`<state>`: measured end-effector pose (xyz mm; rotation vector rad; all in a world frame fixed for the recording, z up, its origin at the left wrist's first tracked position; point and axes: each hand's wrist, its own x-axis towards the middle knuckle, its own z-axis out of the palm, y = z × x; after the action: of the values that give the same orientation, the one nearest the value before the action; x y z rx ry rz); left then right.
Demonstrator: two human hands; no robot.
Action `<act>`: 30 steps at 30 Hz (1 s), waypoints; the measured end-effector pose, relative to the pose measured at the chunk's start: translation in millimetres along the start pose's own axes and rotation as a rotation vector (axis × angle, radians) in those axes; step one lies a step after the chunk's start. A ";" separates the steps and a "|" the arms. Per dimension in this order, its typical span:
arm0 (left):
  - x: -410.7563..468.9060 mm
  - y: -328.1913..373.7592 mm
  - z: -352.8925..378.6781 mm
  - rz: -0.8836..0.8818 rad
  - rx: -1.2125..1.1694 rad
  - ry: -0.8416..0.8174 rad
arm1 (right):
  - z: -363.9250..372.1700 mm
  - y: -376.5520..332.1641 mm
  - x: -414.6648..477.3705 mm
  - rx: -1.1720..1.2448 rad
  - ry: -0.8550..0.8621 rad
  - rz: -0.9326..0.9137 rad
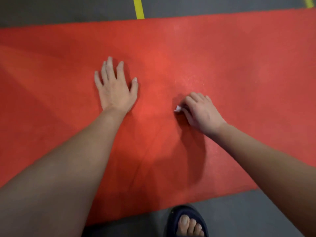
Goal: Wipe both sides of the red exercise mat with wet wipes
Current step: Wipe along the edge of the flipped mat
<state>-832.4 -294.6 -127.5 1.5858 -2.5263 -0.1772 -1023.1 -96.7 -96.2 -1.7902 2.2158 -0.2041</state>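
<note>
Fingers (190,99) of the right hand (203,112) curl down over a crumpled white wet wipe (177,108), pinching it against the red exercise mat (239,57). Only a small tuft of the wipe shows, at the hand's 9 o'clock side. The mat lies directly under this hand, its long axis running from 9 to 3 o'clock across the view, with its far edge at 12 and its near edge at 6. A few pale specks dot the surface at about 12 o'clock from the wipe. The left hand (116,88), at 10 o'clock from the right and well apart from it, rests palm-down with fingers spread, holding nothing, probably steadying the mat. A stroke toward 3 o'clock looks unobstructed. A toe in a dark sandal (186,221) stands on the grey floor (256,211) at 6 o'clock, just off the near edge. Yellow tape (138,7) lies beyond the far edge at 11 o'clock.
</note>
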 end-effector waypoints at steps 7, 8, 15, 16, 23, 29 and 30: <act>17.7 3.6 11.9 -0.069 0.018 -0.021 | -8.7 3.0 38.2 -0.044 -0.027 -0.261; 19.0 3.6 10.4 -0.077 0.014 -0.023 | -11.1 4.7 62.3 -0.063 0.013 -0.204; 22.6 4.7 11.2 -0.080 0.027 -0.014 | -9.7 14.4 90.5 0.059 0.114 -0.097; 23.4 3.9 12.0 -0.086 0.031 -0.018 | -10.6 14.8 93.6 0.049 0.121 -0.108; 25.8 3.6 15.1 -0.077 0.054 -0.009 | -18.2 30.4 207.4 0.037 0.296 0.035; 27.7 2.7 16.7 -0.084 0.065 -0.026 | -17.9 39.0 216.3 -0.034 0.246 -0.103; 27.9 2.7 16.4 -0.080 0.062 -0.034 | -22.0 43.8 237.2 -0.034 0.261 -0.067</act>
<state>-849.8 -318.2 -141.2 1.7226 -2.5188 -0.1383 -1115.6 -319.4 -118.9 -1.9550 2.3455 -0.4406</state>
